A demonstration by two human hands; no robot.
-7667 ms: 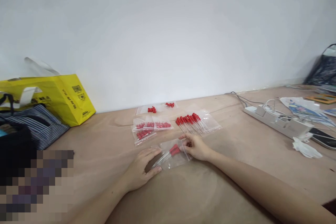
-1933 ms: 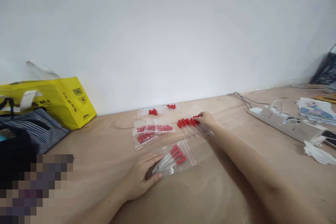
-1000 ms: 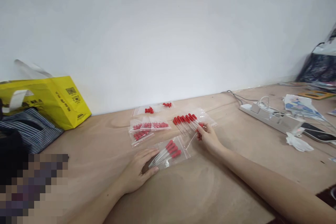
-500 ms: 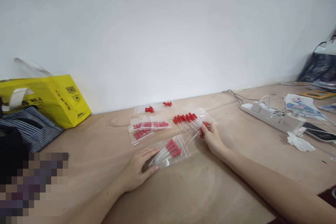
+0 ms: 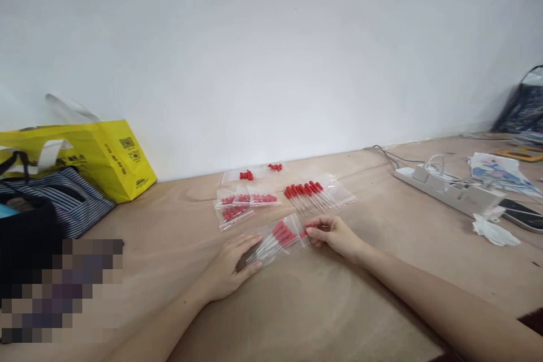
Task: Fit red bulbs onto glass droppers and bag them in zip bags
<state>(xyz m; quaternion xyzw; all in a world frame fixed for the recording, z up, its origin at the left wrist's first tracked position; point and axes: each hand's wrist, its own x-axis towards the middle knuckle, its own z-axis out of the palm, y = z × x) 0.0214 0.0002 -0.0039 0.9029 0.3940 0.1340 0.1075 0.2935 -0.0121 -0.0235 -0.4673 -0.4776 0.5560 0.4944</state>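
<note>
A clear zip bag with several red-capped droppers lies on the table in front of me. My left hand rests at its left end, thumb and fingers spread over the plastic and the thin clear tips. At the bag's right edge, my right hand pinches a dropper by its red cap, the stem over or inside the bag's mouth. Behind lie several loose droppers on clear plastic. Left of them are filled bags with red caps.
Two further piles of red caps sit near the wall. A yellow bag and a striped pouch stand at the left. On the right are a power strip, a phone and crumpled tissue.
My right hand has moved left and nearer with the dropper, from beside the loose droppers to the bag's right edge. The view has shifted slightly. My left hand stays on the bag.
</note>
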